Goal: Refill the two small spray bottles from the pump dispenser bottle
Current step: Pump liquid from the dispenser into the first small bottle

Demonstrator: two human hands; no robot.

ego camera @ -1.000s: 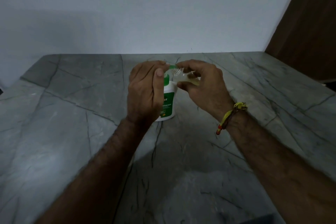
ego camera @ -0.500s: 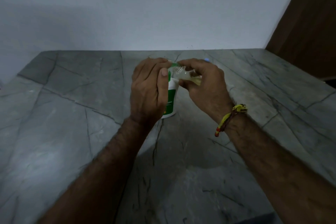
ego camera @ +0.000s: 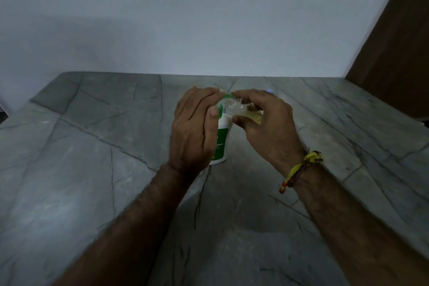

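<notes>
A white pump dispenser bottle (ego camera: pixel 221 139) with a green label and green pump head stands on the grey stone table (ego camera: pixel 92 169). My left hand (ego camera: pixel 195 130) covers its left side and top, fingers resting on the pump head. My right hand (ego camera: pixel 262 123) holds a small clear spray bottle (ego camera: pixel 243 110) tilted on its side, its threaded open neck at the green spout. Pale yellowish liquid lies in the small bottle. A small bluish thing (ego camera: pixel 269 91) peeks out behind my right hand; what it is I cannot tell.
A pale wall (ego camera: pixel 209 18) rises behind the table's far edge. A dark brown wooden panel (ego camera: pixel 394 53) stands at the right. A yellow thread band (ego camera: pixel 299 169) is on my right wrist.
Both hands stay at the pump and small bottle, almost unmoved. The view has shifted slightly, so a bluish spot now shows behind my right hand.
</notes>
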